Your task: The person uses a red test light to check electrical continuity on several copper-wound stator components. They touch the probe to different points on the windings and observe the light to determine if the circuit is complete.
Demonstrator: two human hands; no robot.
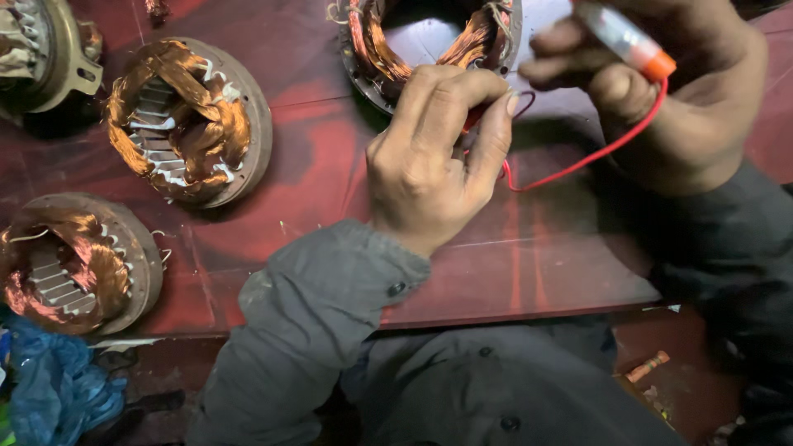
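My left hand (pixel 434 157) sits over the red table, its thumb and fingers pinching a thin red wire (pixel 578 161) just in front of a round motor stator with copper windings (pixel 429 41). The wire loops right and up to my right hand (pixel 686 91). That hand grips a small tube-shaped tool with a pale body and an orange end (pixel 632 40), held tilted near the top right. Both arms wear dark grey sleeves.
Two more copper-wound stators lie on the left of the red table (pixel 314 190): one at upper left (pixel 190 120), one at lower left (pixel 74 264). Another metal motor part (pixel 41 49) sits in the far left corner. Blue cloth (pixel 49 388) lies below the table edge.
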